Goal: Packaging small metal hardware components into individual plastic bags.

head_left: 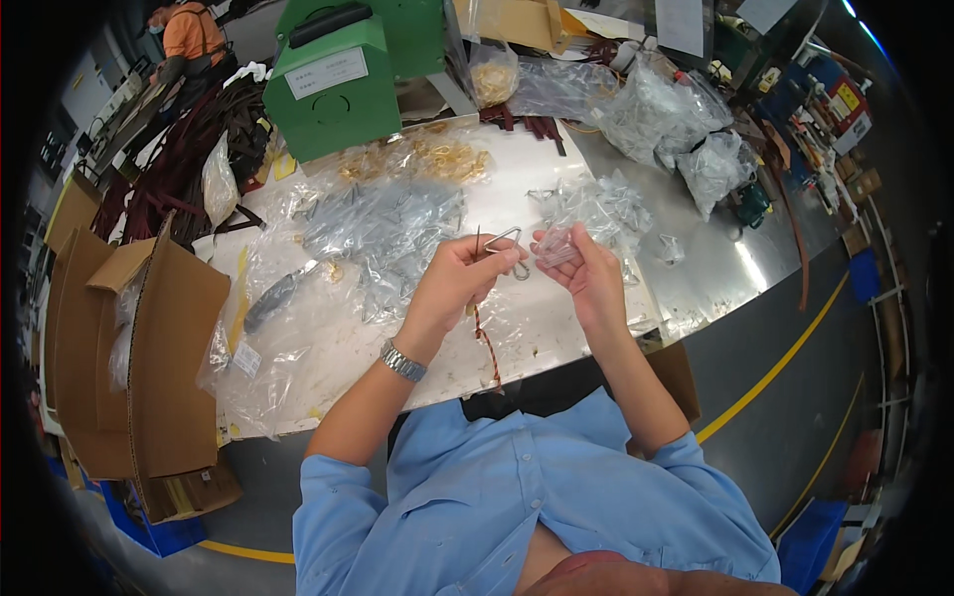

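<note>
Hands and bent wire piece above a white worktable [502, 189]. The left hand [450, 281], a metal watch [401, 361] at its wrist, had thumb and fingers closed on the wire piece [505, 235], which was held clear of the tabletop, in front of the torso and between the two hands. One side of the wire slanted from the fingertips up and to the right, to a sharp bend pointing away from the person; a second side ran down from that bend to a rounded end near the thumb. Its overall long axis could not be told, the fingers hiding part of it. The right hand [594, 281] was half open — fingers curled, palm partly turned up — and held clear plastic [558, 246] just beside the wire. A red-and-white twisted cord [488, 348] ran below the left hand toward the table's near edge. Beyond lay clear bags [373, 223]; a green machine [338, 99] stood behind, and an open cardboard box [179, 368] at left.
</note>
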Demonstrator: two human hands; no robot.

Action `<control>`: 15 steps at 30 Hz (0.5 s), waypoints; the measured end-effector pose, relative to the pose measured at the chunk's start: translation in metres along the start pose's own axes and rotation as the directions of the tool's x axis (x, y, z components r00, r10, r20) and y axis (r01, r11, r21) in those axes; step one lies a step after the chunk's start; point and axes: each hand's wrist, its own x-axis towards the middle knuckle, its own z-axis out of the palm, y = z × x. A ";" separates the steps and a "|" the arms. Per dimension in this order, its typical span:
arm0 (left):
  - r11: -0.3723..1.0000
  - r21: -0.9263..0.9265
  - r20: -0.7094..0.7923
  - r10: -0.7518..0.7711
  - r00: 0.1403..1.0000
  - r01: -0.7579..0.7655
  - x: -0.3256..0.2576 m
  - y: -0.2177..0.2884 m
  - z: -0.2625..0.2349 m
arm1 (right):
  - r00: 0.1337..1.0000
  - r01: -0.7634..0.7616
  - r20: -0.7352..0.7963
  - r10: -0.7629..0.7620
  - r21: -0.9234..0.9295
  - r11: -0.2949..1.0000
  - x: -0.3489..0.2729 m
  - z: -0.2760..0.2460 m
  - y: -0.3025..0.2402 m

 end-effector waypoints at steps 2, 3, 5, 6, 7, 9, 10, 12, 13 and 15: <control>0.999 -0.037 -0.018 0.029 0.999 -0.029 0.000 0.001 0.004 | 1.000 -0.001 -0.004 0.001 -0.013 1.000 -0.001 0.002 0.002; 0.999 0.006 -0.053 0.041 0.998 -0.041 0.000 0.002 0.005 | 1.000 -0.003 -0.003 0.003 -0.018 1.000 -0.002 0.004 0.002; 0.997 0.053 -0.085 0.054 0.995 -0.050 0.000 0.003 0.006 | 1.000 -0.004 -0.003 0.004 -0.021 1.000 -0.003 0.008 0.004; 0.996 0.064 -0.124 0.067 0.990 -0.060 0.000 0.003 0.007 | 1.000 -0.008 -0.006 0.007 -0.035 0.999 -0.003 0.009 0.006; 0.995 0.074 -0.164 0.081 0.983 -0.069 -0.001 0.003 0.009 | 1.000 -0.013 -0.009 0.012 -0.051 0.999 -0.004 0.011 0.007; 0.991 0.099 -0.200 0.103 0.974 -0.085 -0.001 0.000 0.012 | 1.000 -0.007 0.012 0.008 -0.051 0.999 -0.006 0.011 0.010; 0.987 0.125 -0.240 0.130 0.962 -0.102 -0.002 -0.002 0.013 | 0.999 -0.003 0.038 0.005 -0.052 0.999 -0.006 0.012 0.011; 0.940 0.298 -0.256 0.245 0.935 -0.165 -0.001 -0.013 0.015 | 0.999 -0.015 0.048 0.017 -0.040 0.999 -0.011 0.016 0.013; 0.860 0.462 -0.243 0.358 0.902 -0.217 -0.001 -0.015 0.016 | 0.998 -0.021 0.051 0.022 -0.027 0.999 -0.012 0.016 0.013; 0.741 0.622 -0.194 0.458 0.867 -0.253 -0.002 -0.014 0.016 | 0.999 -0.013 0.040 0.014 -0.017 1.000 -0.014 0.016 0.015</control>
